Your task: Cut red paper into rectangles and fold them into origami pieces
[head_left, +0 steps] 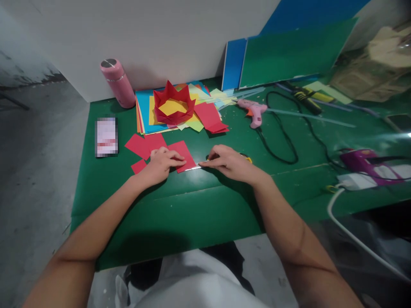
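Observation:
My left hand [160,164] holds a red paper square [181,152] against the green table, thumb and fingers closed together on its left part. At the square's lower right corner lies a thin silvery strip [193,167], its kind unclear. My right hand [229,162] is closed, thumb and forefinger pinched at the strip's right end. Behind that hand shows a black and yellow piece [248,159], mostly hidden. More red paper pieces [138,146] lie left of my left hand. Beyond the hands, a folded red paper crown-like ring [174,107] stands on coloured sheets [143,113].
Folded red papers [210,117] lie beside the ring. A pink glue gun [253,112] with a black cord is farther right. A pink flask [118,83] and a blurred-out flat object [106,137] are left. A white power strip [356,182] and pliers-like tool [306,100] lie right.

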`<state>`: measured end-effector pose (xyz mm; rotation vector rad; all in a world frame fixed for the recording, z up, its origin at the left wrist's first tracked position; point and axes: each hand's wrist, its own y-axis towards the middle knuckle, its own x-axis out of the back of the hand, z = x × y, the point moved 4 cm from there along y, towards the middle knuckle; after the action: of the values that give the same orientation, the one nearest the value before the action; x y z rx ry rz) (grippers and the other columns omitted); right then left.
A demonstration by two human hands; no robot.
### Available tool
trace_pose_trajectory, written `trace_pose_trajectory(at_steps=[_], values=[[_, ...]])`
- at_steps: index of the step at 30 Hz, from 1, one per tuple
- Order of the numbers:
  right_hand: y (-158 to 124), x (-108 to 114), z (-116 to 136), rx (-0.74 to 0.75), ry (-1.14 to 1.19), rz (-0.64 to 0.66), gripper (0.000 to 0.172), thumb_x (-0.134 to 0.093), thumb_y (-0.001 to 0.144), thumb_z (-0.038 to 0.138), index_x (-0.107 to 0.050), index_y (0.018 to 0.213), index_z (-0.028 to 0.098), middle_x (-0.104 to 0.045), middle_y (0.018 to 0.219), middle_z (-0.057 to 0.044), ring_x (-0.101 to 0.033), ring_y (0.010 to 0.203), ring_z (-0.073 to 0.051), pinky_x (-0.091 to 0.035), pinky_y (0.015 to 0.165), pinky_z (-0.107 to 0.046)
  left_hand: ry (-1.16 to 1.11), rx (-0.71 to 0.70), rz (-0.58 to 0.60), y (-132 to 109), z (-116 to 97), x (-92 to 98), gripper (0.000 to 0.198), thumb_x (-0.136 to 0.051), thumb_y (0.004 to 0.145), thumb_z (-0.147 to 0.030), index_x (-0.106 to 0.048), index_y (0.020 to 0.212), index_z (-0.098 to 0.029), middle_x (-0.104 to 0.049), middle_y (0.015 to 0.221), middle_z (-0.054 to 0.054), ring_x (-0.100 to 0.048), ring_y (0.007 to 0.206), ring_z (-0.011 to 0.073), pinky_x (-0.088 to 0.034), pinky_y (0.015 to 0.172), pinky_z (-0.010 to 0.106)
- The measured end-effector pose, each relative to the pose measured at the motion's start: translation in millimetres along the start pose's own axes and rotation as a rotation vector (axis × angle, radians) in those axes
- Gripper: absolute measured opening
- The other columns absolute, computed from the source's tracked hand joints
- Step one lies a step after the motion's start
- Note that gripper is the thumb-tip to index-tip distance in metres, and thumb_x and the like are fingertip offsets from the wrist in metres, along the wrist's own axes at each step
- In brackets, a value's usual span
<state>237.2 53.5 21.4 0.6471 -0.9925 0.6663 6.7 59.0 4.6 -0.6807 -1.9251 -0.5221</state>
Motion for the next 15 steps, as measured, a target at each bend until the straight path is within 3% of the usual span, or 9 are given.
trace_pose_trajectory(at_steps=[6,15], values=[[3.1,-1.7,7.2,0.002,0.022,0.0,0.039,-0.036,0.1,0.026,-0.07,0.117,0.029,-0.056,0.089,-0.01,-0.051,0.087,-0.02,-0.04,0.075,-0.033,0.001,-0.012,-0.009,0.1,-0.2,0.6,0.048,-0.033,0.097,-0.011,-0.07,0.113,-0.036,-0.067,0.119,0.002,-0.045,0.098,0.0239,-0.029,0.082,0.042],[-0.6,-0.1,8.2,0.005,0.039,-0.005,0.037,-0.038,0.1,0.029,-0.07,0.118,0.03,-0.057,0.089,-0.009,-0.051,0.086,-0.019,-0.041,0.075,-0.033,0.03,0.049,0.075,1.1,-7.3,4.8,0.055,-0.032,0.091,-0.002,-0.068,0.116,-0.035,-0.065,0.124,0.001,-0.045,0.101,0.0236,-0.028,0.081,0.041]])
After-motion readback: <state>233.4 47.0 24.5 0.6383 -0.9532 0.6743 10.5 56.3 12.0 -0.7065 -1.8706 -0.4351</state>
